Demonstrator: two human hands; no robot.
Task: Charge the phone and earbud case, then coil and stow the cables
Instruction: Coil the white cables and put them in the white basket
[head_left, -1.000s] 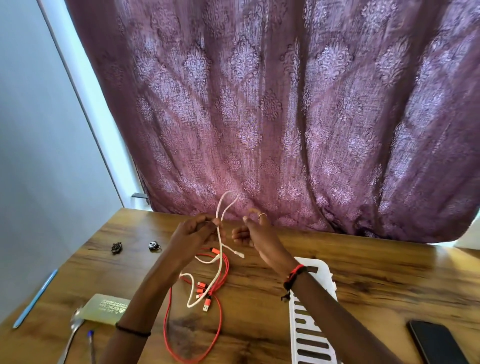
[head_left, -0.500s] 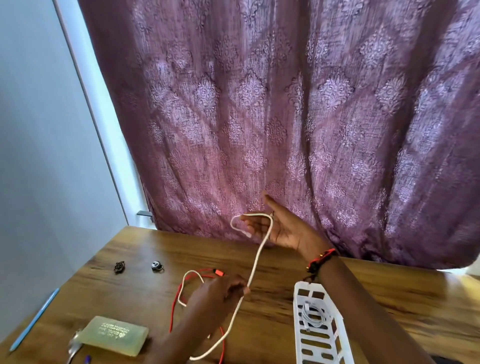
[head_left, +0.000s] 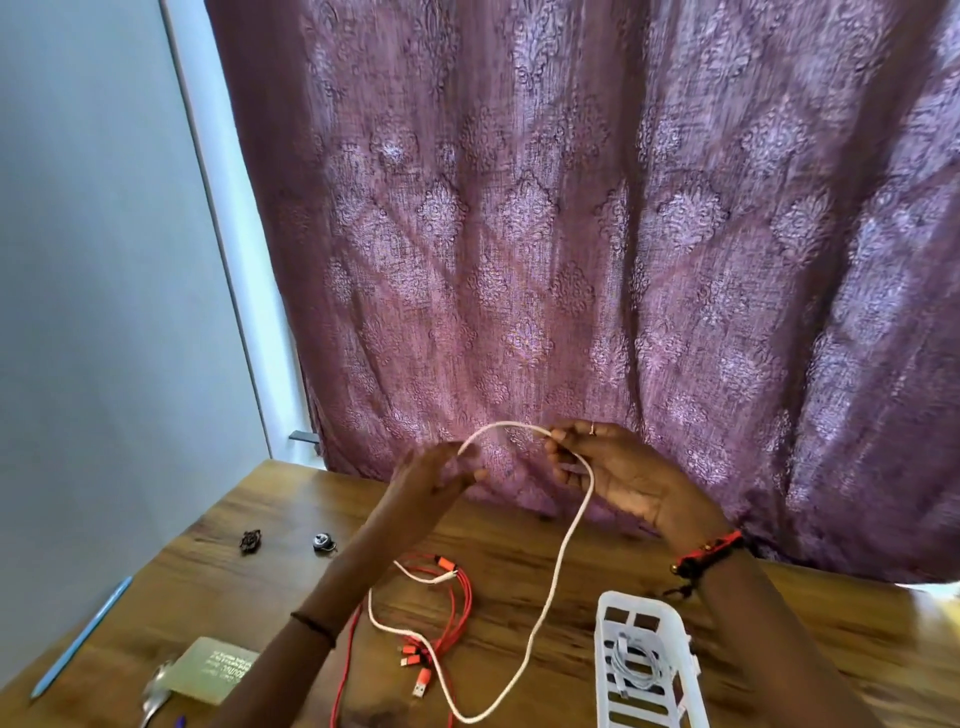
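Both raised: right hand palm-up, pinching the white cable; left hand (blurred) close beside.

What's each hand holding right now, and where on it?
Both hold the white cable. Right hand pinches it at the fingertips; left hand pinches it a short arc away. The rest hangs to the table.

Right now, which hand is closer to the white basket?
Right. The right hand is raised above the basket, just behind it, pinching the white cable. The left hand holds it further left, above the red cables.
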